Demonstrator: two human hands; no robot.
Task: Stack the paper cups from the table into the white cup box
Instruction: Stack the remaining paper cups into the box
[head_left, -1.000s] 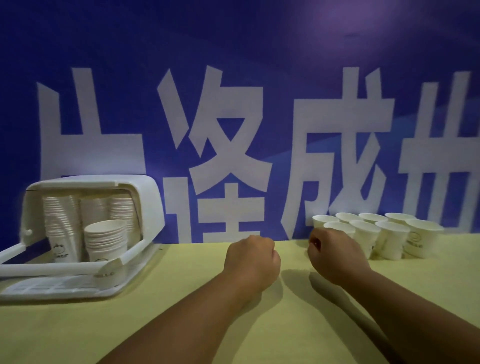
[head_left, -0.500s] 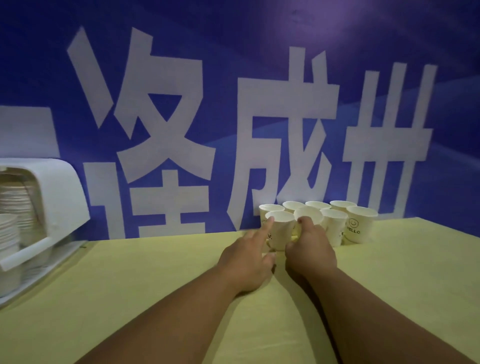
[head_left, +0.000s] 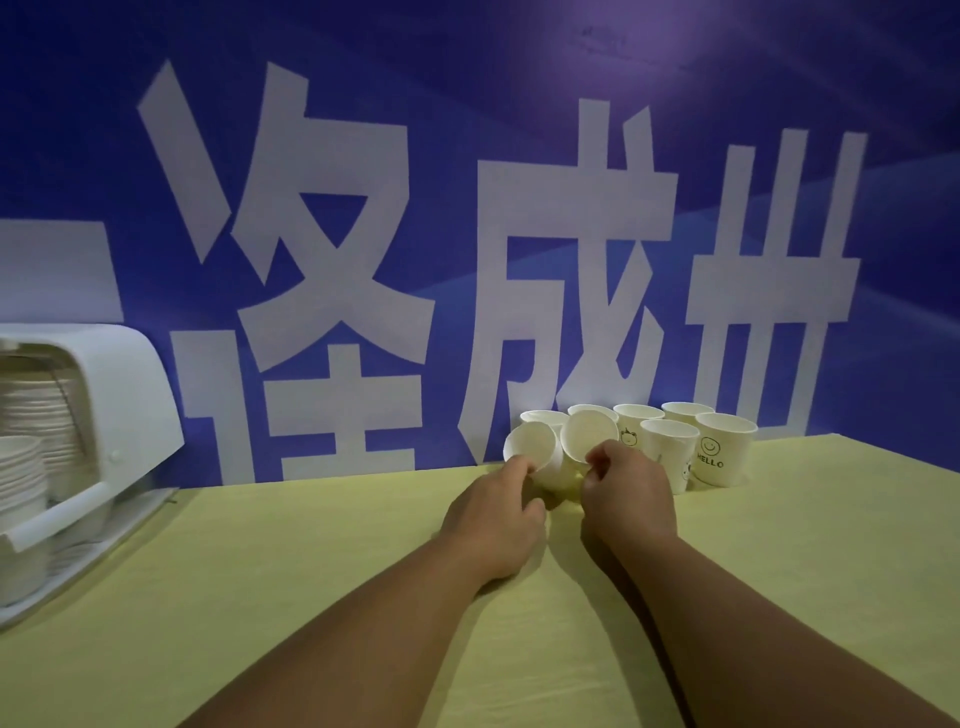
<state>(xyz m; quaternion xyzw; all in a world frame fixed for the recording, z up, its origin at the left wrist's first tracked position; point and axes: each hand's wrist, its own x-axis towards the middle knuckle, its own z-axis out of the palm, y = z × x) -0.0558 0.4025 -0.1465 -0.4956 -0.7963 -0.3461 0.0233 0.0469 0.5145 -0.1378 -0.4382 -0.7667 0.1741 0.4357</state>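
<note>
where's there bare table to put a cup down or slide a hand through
Bare table runs wide between the cup box at left and the hands. Another free patch lies right of the HELLO cup. The crowded spot is the cup cluster against the wall, where the left hand and right hand each grip a tilted cup.

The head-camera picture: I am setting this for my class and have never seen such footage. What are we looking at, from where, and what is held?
One camera worn on a person's head looks forward and down, so you see their own bare arms. The left hand grips a tilted white paper cup; the right hand grips another tilted white paper cup. More upright white paper cups stand clustered behind, on the pale yellow table. At far left sits the open white plastic cup box, with stacked cups inside. A blue wall with large white characters stands behind.
</note>
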